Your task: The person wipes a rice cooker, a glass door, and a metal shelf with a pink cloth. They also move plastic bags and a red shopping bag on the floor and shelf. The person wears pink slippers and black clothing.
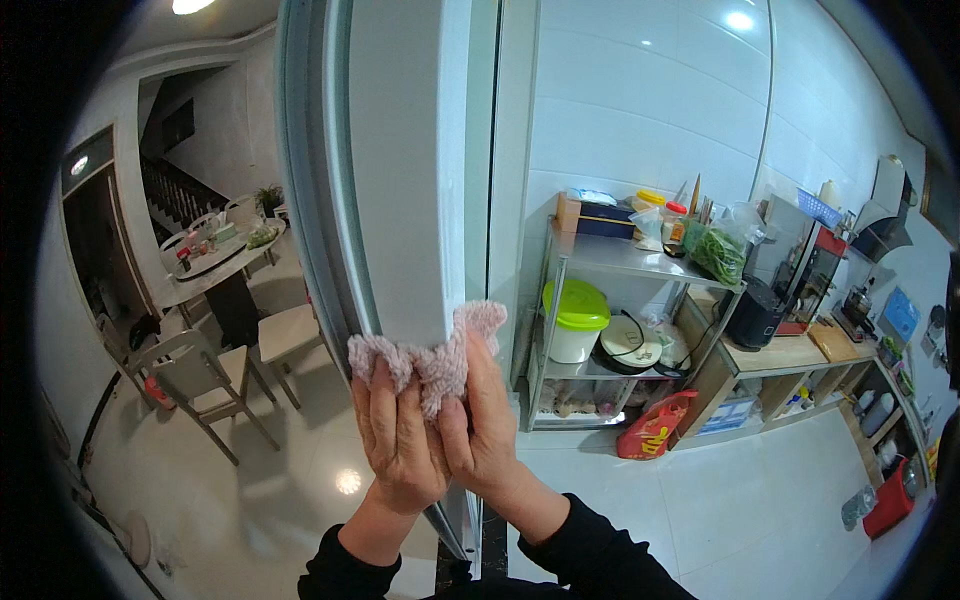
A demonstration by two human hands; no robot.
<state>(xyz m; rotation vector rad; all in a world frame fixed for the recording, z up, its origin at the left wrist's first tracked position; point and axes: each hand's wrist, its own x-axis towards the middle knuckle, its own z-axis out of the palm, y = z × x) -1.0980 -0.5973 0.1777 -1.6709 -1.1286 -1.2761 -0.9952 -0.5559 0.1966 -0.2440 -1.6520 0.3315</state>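
Observation:
Both hands press a pinkish-white cloth [435, 364] against the edge of a white sliding door frame [397, 187], which stands upright before me. My left hand [401, 442] lies over the part of the cloth on the frame's broad face, its fingertips pointing up. Around the right edge, my right hand [480, 420] holds the rest of the cloth, with some of it sticking out above the fingers. The two hands touch at the palms. A metal door handle or rail is partly visible below them; my hands hide its upper part.
To the right, a metal shelf [637, 262] holds containers and bagged greens [720, 251]; a red bag [656, 427] rests on the floor beside it. Beyond is a wooden counter [772, 352] with a black appliance [752, 311]. Chairs [184, 367] and a dining table [217, 266] stand left.

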